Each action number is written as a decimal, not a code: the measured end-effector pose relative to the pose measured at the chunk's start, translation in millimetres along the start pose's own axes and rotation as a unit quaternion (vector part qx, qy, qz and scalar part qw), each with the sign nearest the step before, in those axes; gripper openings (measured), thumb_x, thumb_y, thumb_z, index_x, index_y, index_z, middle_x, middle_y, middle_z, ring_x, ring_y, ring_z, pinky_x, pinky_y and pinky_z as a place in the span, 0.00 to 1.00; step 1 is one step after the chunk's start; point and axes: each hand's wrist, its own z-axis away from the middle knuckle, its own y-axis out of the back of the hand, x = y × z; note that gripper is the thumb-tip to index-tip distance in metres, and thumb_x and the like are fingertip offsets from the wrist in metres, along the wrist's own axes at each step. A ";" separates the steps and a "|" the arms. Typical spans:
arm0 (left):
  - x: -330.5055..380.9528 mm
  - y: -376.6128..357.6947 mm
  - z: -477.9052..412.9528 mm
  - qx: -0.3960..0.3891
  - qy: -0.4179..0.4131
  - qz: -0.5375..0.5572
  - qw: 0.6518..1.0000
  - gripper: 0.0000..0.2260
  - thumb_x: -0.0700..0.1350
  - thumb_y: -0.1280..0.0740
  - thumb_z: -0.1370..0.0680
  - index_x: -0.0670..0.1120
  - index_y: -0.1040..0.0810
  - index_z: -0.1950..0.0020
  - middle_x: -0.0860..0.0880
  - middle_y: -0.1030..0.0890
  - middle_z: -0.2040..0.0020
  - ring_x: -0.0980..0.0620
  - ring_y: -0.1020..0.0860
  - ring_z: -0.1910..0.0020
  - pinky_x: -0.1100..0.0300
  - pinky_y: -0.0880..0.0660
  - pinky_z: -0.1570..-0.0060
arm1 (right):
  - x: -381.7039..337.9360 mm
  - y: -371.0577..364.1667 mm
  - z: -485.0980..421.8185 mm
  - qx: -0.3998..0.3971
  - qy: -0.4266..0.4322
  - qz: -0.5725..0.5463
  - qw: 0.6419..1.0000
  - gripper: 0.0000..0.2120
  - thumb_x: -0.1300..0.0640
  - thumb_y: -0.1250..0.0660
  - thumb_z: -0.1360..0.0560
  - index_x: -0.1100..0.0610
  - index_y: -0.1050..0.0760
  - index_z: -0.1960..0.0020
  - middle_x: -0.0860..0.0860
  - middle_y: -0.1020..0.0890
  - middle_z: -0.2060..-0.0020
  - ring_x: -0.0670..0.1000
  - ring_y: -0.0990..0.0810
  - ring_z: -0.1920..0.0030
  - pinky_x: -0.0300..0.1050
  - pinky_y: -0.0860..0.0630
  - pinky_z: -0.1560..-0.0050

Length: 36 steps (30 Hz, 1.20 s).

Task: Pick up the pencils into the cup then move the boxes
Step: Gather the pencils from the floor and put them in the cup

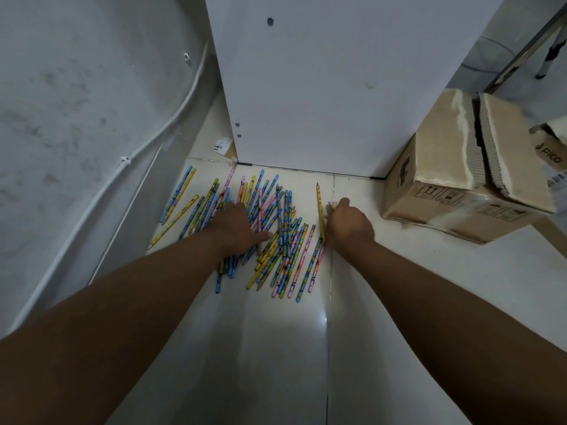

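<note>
In the head view, the pencils [285,216] lie in a loose heap on the glossy pale tiled floor [276,348], straight ahead of the person and at the foot of a flat white panel [322,87]. They are thin, straight sticks with printed blue, yellow and pink wraps. Most have their long axis running away from the person, leaning a little to the right, and the ones at the left edge fan outward.

The left hand [234,227] rests on the left half of the heap, fingers laid out over the pencils and thumb stretched toward the middle. It is the nearer hand to most of them. The right hand [349,223] sits knuckles-up at the heap's right edge, just beside a single yellow pencil [319,207]. Its fingers curl downward, and whether they pinch anything cannot be told.

No cup is in view, so the way the pencils must travel is unknown.

A torn, tape-wrapped cardboard box [454,167] with matte, fraying flaps stands to the right, near the right hand. A second box [549,148] pokes in at the right edge.
</note>
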 end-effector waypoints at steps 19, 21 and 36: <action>22.0 -6.5 -0.7 -0.014 -0.004 -0.008 1.000 0.09 0.43 0.33 0.17 0.38 0.22 0.40 0.39 0.19 0.43 0.45 0.24 0.54 0.56 0.28 0.57 | 5.8 -1.0 10.2 -0.074 0.029 -0.029 0.996 0.11 0.51 0.37 0.17 0.58 0.23 0.42 0.59 0.16 0.46 0.62 0.18 0.45 0.52 0.22 0.48; 21.9 -2.4 -0.1 -0.020 0.002 0.009 1.000 0.09 0.40 0.37 0.15 0.37 0.24 0.37 0.38 0.21 0.40 0.46 0.25 0.53 0.56 0.29 0.59 | 12.2 2.5 8.0 -0.051 0.013 -0.075 0.996 0.12 0.50 0.39 0.16 0.56 0.23 0.42 0.58 0.16 0.47 0.62 0.18 0.46 0.54 0.21 0.47; 50.9 29.4 22.0 -0.069 0.020 0.522 0.850 0.19 0.52 0.42 0.12 0.43 0.26 0.58 0.49 0.31 0.65 0.54 0.40 0.76 0.60 0.40 0.74 | -32.0 35.0 28.8 -0.169 -0.141 -0.530 0.819 0.35 0.28 0.25 0.30 0.58 0.16 0.42 0.53 0.25 0.60 0.47 0.38 0.77 0.41 0.40 0.76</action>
